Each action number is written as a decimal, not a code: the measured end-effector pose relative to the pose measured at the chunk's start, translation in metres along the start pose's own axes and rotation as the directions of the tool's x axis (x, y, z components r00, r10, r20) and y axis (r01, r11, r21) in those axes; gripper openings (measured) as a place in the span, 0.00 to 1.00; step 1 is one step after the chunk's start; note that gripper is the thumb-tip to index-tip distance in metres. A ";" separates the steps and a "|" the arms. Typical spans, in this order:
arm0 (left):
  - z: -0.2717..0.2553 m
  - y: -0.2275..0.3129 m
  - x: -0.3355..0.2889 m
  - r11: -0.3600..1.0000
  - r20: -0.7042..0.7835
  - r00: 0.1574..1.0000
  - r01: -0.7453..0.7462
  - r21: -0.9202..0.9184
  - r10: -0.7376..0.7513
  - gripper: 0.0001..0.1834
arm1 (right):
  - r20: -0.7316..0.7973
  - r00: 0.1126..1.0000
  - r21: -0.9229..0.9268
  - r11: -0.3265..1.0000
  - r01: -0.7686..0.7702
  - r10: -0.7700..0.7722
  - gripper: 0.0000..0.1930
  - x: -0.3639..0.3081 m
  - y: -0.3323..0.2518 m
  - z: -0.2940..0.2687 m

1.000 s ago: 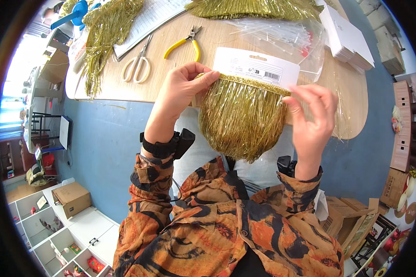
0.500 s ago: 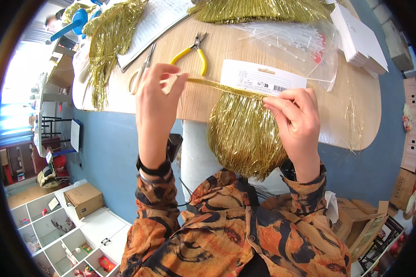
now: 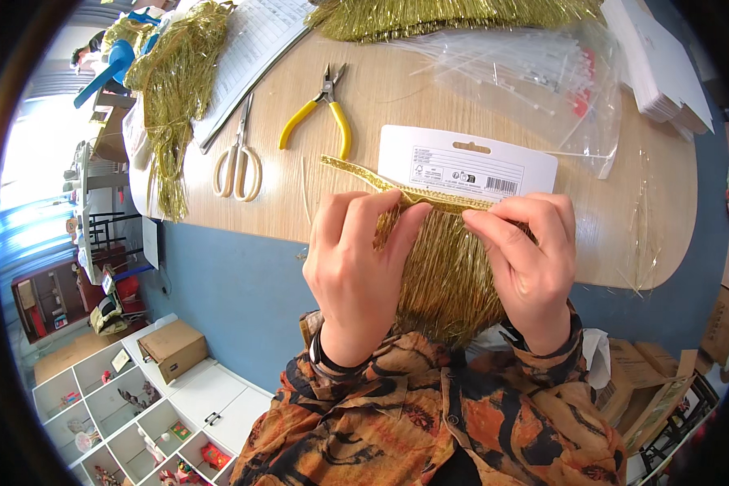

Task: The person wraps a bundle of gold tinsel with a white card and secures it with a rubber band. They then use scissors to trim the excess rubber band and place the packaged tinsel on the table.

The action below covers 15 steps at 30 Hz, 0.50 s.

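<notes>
Left hand (image 3: 360, 263) and right hand (image 3: 535, 263) each pinch gold band (image 3: 445, 200) atop tinsel fringe (image 3: 454, 279), hanging past near edge of desk (image 3: 275, 219). White card (image 3: 466, 168) just behind. Best: light, even tension, band untwisted, strands free.

Passage: gap on the tabletop (image 3: 593, 227) between card (image 3: 462, 164) and loose strands (image 3: 646, 215). Obstacles: pliers (image 3: 326, 95), scissors (image 3: 234, 154) leftward; plastic bag (image 3: 535, 89) beyond.

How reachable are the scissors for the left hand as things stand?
Probably yes: the scissors lie uncovered on the table, though the left hand would likely need to release the gold trim first.
</notes>
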<state>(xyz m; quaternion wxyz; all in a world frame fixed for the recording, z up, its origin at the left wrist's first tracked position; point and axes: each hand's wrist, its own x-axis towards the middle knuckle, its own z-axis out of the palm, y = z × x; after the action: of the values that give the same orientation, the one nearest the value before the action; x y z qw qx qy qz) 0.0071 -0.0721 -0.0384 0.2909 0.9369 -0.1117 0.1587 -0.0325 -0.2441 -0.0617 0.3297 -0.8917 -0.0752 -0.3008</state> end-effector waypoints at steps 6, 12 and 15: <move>-0.007 0.007 0.002 0.976 0.010 0.977 -0.215 0.015 0.215 0.11 | -0.006 1.000 0.033 0.999 -0.012 0.012 0.17 -0.003 0.005 0.001; -0.023 0.029 -0.008 0.751 0.134 0.798 -0.475 -0.459 0.587 0.13 | -0.220 0.969 0.317 0.947 -0.042 0.117 0.24 -0.004 0.006 0.014; -0.020 0.029 -0.007 0.692 0.101 0.773 -0.492 -0.529 0.627 0.14 | -0.217 0.961 0.340 0.936 -0.092 0.174 0.26 -0.006 0.004 0.013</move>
<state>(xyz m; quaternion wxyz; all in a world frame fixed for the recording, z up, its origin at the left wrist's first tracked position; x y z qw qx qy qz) -0.0128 -0.0834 -0.0107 0.4290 0.7684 -0.4686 0.0773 -0.0292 -0.2389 -0.0753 0.4991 -0.7842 -0.0220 -0.3680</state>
